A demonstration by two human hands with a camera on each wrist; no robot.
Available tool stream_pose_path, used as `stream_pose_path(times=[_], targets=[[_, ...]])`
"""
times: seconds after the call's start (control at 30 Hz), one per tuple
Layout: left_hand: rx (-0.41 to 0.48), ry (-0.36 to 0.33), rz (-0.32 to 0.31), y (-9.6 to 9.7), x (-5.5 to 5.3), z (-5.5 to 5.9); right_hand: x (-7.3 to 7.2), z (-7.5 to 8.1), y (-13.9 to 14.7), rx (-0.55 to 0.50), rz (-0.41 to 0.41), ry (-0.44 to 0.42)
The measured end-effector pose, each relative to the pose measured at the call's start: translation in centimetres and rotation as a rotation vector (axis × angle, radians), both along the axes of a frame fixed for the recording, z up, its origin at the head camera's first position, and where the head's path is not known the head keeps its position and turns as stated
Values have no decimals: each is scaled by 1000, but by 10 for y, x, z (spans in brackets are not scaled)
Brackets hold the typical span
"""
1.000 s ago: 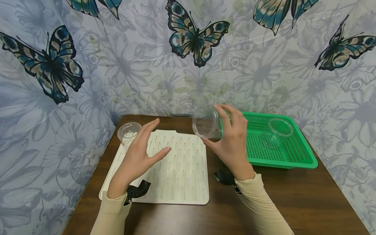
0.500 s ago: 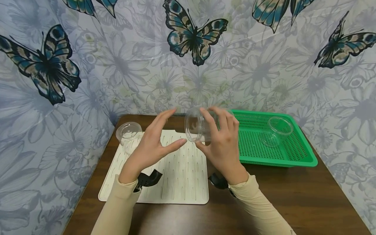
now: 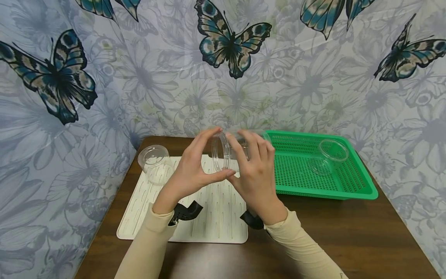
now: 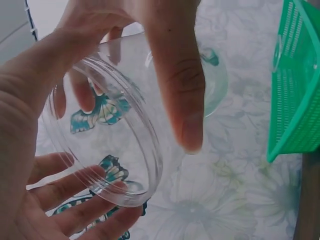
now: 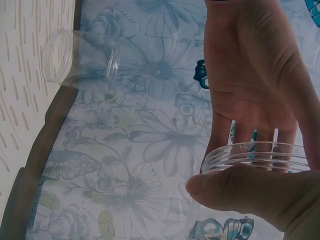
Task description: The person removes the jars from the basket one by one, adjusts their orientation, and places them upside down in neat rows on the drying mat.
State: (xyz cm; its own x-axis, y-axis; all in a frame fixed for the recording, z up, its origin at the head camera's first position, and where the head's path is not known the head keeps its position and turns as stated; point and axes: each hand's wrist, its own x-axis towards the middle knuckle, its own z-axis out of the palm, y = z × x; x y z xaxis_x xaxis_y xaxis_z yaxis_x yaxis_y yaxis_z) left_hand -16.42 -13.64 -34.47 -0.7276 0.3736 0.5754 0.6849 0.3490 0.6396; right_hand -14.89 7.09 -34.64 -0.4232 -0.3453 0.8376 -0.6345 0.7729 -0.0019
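Note:
A clear, empty plastic jar (image 3: 220, 153) with a ridged rim is held sideways above the mat, its mouth toward the left. My right hand (image 3: 252, 174) grips its body, thumb on the near side and fingers over the far side. My left hand (image 3: 188, 174) curves round the rim, fingertips at its upper edge; its thumb tip meets the right thumb. In the left wrist view, fingers show through the jar wall (image 4: 137, 127). A second clear jar (image 3: 155, 164) stands at the mat's back left corner, seemingly mouth down. The cream ridged mat (image 3: 209, 217) lies beneath both hands.
A green perforated basket (image 3: 355, 190) stands at the back right, holding a third clear jar (image 3: 329, 157) with its mouth up. Dark wooden table surface (image 3: 313, 232) shows in front and to the right. Behind the table hangs a butterfly-patterned cloth (image 3: 167, 77).
My right hand has carried the jar leftward from the basket's edge, turning its mouth further left. My left hand has moved right to meet the rim.

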Motion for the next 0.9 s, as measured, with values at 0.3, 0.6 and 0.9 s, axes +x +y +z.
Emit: stream_pose_path(times=[0.3, 0.6, 0.9], targets=[[15, 35, 13, 0, -2, -4, 1, -3, 1, 7, 19, 0], [30, 45, 33, -4, -4, -4, 5, 4, 4, 49, 75, -70], [21, -4, 34, -10, -4, -8, 16, 21, 28, 33, 181, -218]])
